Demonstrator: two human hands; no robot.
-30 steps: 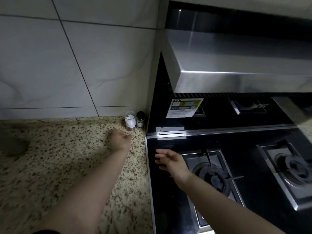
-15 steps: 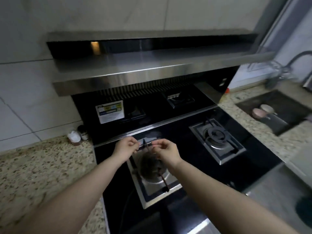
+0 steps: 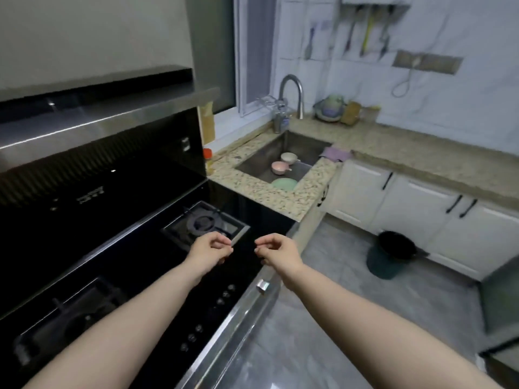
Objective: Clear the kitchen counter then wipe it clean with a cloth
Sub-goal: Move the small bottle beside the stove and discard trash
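My left hand and my right hand hover side by side over the front right of the black stove, a small gap between them. Each has thumb and fingertips pinched together with the other fingers curled; I see nothing between the fingertips. The speckled granite counter runs right of the stove and wraps round the sink. A purple cloth lies on the counter at the sink's right corner. In the sink lie a white bowl, a pink bowl and a green plate.
A faucet stands behind the sink, stacked bowls beside it. A red-capped bottle stands by the stove's back panel. Utensils hang on the wall. A dark bin sits on the floor by white cabinets.
My view swung right from the left counter and shakers, across the stove, to the sink corner. My hands met over the left burner, then moved apart above the stove's front right.
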